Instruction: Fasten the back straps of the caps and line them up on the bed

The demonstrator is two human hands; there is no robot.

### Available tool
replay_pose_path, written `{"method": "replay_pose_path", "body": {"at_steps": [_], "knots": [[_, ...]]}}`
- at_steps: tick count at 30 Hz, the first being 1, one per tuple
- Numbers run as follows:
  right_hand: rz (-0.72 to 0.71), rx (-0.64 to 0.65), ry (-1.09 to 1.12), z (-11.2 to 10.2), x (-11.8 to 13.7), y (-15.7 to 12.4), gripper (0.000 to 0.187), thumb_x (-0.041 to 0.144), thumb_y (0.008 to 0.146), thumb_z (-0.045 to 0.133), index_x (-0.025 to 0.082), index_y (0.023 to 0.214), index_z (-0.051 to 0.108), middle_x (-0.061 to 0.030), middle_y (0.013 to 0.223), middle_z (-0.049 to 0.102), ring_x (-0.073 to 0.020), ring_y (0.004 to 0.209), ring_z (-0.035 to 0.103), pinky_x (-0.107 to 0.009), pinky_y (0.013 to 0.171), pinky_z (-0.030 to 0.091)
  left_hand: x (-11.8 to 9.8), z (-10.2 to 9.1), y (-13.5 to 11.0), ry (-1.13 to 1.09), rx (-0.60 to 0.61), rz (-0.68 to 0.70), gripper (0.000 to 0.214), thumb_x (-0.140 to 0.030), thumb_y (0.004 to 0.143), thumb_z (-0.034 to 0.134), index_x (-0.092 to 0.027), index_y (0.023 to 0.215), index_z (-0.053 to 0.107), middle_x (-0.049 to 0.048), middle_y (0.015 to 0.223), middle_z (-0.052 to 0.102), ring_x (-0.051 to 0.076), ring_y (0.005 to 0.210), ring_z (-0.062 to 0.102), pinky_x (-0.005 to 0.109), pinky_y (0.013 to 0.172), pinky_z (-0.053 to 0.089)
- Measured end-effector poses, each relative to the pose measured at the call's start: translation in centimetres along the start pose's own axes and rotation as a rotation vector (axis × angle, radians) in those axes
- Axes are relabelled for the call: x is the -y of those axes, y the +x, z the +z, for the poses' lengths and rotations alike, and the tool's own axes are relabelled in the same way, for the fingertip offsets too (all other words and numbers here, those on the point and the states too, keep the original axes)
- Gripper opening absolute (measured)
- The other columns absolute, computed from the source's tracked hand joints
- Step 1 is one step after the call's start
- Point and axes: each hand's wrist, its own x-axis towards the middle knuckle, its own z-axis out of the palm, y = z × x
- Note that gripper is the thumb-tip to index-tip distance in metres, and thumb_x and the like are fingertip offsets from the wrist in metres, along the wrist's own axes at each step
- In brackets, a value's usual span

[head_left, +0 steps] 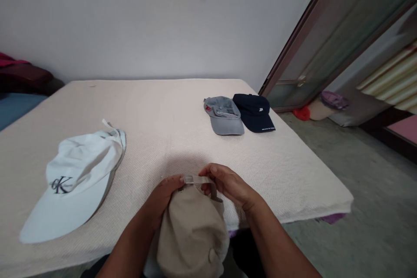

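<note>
A beige baseball cap (192, 234) is at the near edge of the table, its back strap and metal buckle turned upward. My left hand (164, 193) is closed on the cap's left side, with the thumb by the buckle. Fingers of my right hand (228, 182) pinch the strap (203, 180) on the right. On the left lies a white cap (78, 178) with a dark "CK" mark, its brim toward me. Farther back, a grey cap (223, 115) with a red mark sits against a navy cap (254, 113).
A pale textured cloth covers the table (156, 113), which meets a white wall (156, 26). To the right are a framed door (302, 52) and a grey floor (368, 165). Dark and blue items (22, 82) stand at far left.
</note>
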Motion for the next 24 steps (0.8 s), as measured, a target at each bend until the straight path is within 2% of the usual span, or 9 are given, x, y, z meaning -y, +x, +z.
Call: {"method": "replay_pose_path", "body": {"at_steps": [5, 8, 10, 15, 20, 24], "knots": [[0.075, 0.023, -0.058, -0.1, -0.4, -0.1, 0.015, 0.028, 0.079, 0.066, 0.014, 0.084, 0.06, 0.0012, 0.064, 0.057, -0.0067, 0.052, 0.048, -0.02, 0.049, 0.031, 0.5, -0.4, 0.3, 0.009, -0.029, 0.021, 0.019, -0.03, 0.07, 0.069, -0.011, 0.073, 0.071, 0.0075, 0.065, 0.068, 0.017, 0.061, 0.059, 0.026, 0.061, 0.045], [0.082, 0.053, -0.038, 0.4, -0.4, 0.0, 0.02, 0.027, 0.078, 0.067, 0.016, 0.093, 0.06, 0.0022, 0.064, 0.058, -0.005, 0.048, 0.043, -0.019, 0.044, 0.024, 1.1, -0.8, 0.6, 0.039, -0.053, -0.014, 0.016, -0.029, 0.068, 0.071, -0.013, 0.069, 0.068, 0.0042, 0.061, 0.065, 0.014, 0.054, 0.055, 0.024, 0.056, 0.041], [0.061, 0.081, -0.034, 0.7, -0.3, 0.1, 0.026, 0.028, 0.077, 0.067, 0.017, 0.099, 0.06, 0.0029, 0.063, 0.058, -0.0043, 0.046, 0.039, -0.019, 0.043, 0.021, 1.4, -1.0, 0.8, 0.115, -0.067, -0.012, 0.015, -0.028, 0.067, 0.072, -0.014, 0.069, 0.067, 0.0033, 0.063, 0.065, 0.014, 0.057, 0.055, 0.024, 0.057, 0.04], [0.013, 0.1, -0.041, 1.2, -0.3, 0.2, 0.024, 0.025, 0.077, 0.067, 0.017, 0.099, 0.06, 0.0061, 0.056, 0.053, -0.0033, 0.043, 0.034, -0.019, 0.043, 0.021, 1.7, -1.5, 1.1, 0.285, 0.042, 0.037, 0.018, -0.034, 0.07, 0.07, -0.016, 0.072, 0.07, 0.0049, 0.07, 0.068, 0.018, 0.069, 0.059, 0.028, 0.067, 0.041], [0.047, 0.093, -0.053, 1.1, -0.3, 0.2, 0.026, 0.027, 0.076, 0.067, 0.017, 0.098, 0.059, 0.0056, 0.057, 0.055, -0.0026, 0.039, 0.03, -0.019, 0.038, 0.017, 2.0, -1.9, 1.2, 0.283, 0.057, 0.025, 0.016, -0.032, 0.07, 0.071, -0.017, 0.077, 0.07, 0.0032, 0.072, 0.068, 0.016, 0.068, 0.058, 0.027, 0.065, 0.039], [0.065, 0.048, -0.076, 1.2, -0.1, 0.2, 0.026, 0.028, 0.074, 0.067, 0.017, 0.095, 0.058, 0.0069, 0.054, 0.053, -0.0027, 0.037, 0.031, -0.018, 0.037, 0.02, 2.3, -2.0, 1.1, 0.237, 0.116, 0.02, 0.018, -0.029, 0.067, 0.075, -0.017, 0.08, 0.069, 0.002, 0.074, 0.067, 0.014, 0.067, 0.058, 0.026, 0.066, 0.04]]}}
